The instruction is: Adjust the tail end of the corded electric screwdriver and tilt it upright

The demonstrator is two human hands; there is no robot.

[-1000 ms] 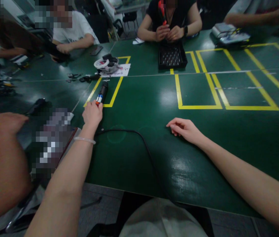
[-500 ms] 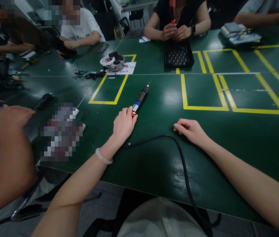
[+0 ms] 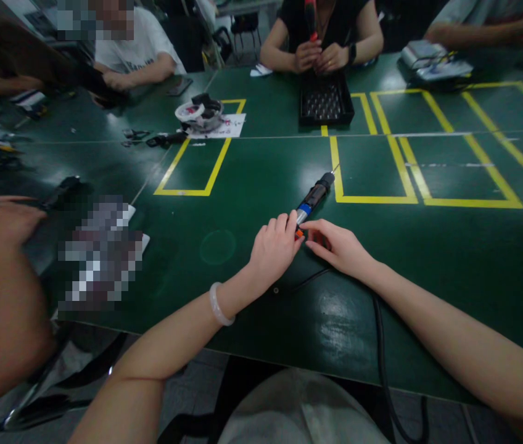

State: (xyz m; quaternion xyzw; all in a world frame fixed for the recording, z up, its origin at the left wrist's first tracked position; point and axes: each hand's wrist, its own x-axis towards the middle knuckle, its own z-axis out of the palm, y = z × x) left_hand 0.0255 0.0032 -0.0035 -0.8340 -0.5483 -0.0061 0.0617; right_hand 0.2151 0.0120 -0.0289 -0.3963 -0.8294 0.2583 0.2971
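Observation:
My left hand (image 3: pixel 277 246) is wrapped round the rear part of an electric screwdriver (image 3: pixel 313 200). The tool is dark with a silver and blue band, and its thin bit points away to the upper right. Close beside its rear end is my right hand (image 3: pixel 335 243), with fingers curved and the thumb apart from them. Its index fingertip reaches the orange part near the left hand; whether it touches is unclear. A black cable (image 3: pixel 380 345) runs from beneath my right hand over the table's front edge.
The green table (image 3: pixel 187 271) carries yellow tape outlines (image 3: pixel 377 199). A black tray (image 3: pixel 326 120) of small parts stands before a person holding a red-handled tool. Tape rolls (image 3: pixel 201 114) lie on a paper. A neighbour's arm (image 3: pixel 7 296) rests at left, beside a pixelated item (image 3: pixel 104 253).
My left hand has moved right with the electric screwdriver. My right hand has opened from a loose curl and come up beside the tool. The cable has shifted right.

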